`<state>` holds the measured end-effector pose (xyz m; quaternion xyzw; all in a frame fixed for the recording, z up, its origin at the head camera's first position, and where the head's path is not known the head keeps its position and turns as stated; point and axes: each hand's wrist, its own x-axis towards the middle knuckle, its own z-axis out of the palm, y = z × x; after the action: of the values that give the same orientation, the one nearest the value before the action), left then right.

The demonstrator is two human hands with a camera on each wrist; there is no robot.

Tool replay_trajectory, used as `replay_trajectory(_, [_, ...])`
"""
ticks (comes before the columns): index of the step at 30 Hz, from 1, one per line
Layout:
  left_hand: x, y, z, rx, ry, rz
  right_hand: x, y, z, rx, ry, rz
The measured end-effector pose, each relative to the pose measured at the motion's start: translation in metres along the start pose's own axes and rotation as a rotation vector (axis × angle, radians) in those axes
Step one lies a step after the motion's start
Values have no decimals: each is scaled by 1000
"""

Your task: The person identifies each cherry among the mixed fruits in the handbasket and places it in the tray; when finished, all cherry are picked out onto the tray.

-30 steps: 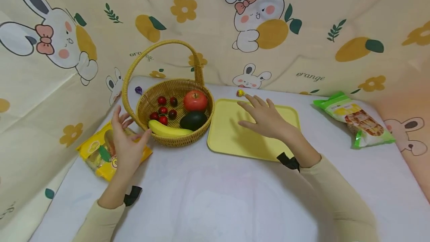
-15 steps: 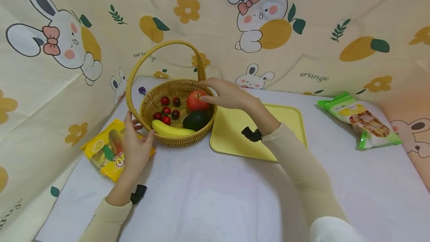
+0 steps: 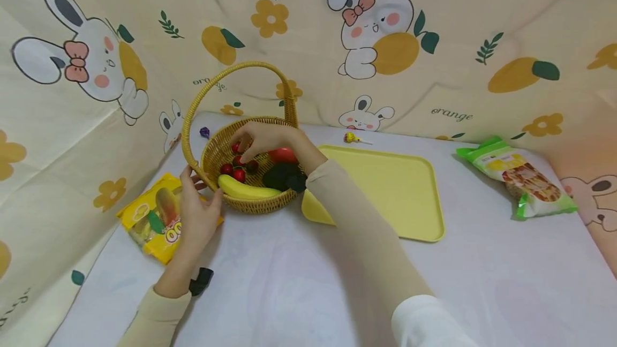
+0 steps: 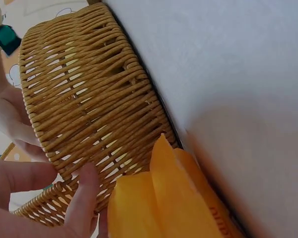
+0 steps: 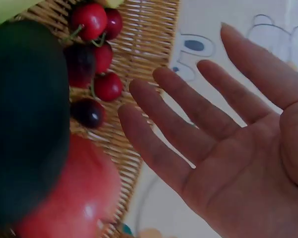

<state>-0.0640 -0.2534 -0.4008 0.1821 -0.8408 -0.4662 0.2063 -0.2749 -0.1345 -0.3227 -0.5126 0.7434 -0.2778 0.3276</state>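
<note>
Standing on the white table (image 3: pixel 289 288), the wicker basket (image 3: pixel 257 206) carries cherries (image 3: pixel 239 175), a banana (image 3: pixel 248 190), a dark green fruit (image 3: pixel 278 176) and a red fruit (image 3: pixel 284 155); the left hand (image 3: pixel 200 218) grips its left side, thumb and fingers bent about the rim; the right hand (image 3: pixel 266 137) hangs over the cherries, its fingers apart and holding nothing; beside the left hand lies a yellow bag (image 3: pixel 156 216); right of the basket lies a yellow tray (image 3: pixel 400 191); behind this tray, a lollipop (image 3: pixel 350 137); farther right, a green-and-white bag (image 3: pixel 523 178).

Right arm (image 3: pixel 359 224) outstretched, right hand (image 5: pixel 228 151) with fingers (image 5: pixel 169 119) spread.
</note>
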Motion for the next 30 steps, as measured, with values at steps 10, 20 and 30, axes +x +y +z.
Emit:
replay_trajectory(10, [3,-5,0,-7,5,25,23,8,13,18,-134,177])
replay_trajectory(20, [6,-7,-2,-21,-1,39,31,5,13,-99,-289,239])
replay_trajectory(30, [3,-5,-3,-10,-12,11,33,7,17,22,-378,328])
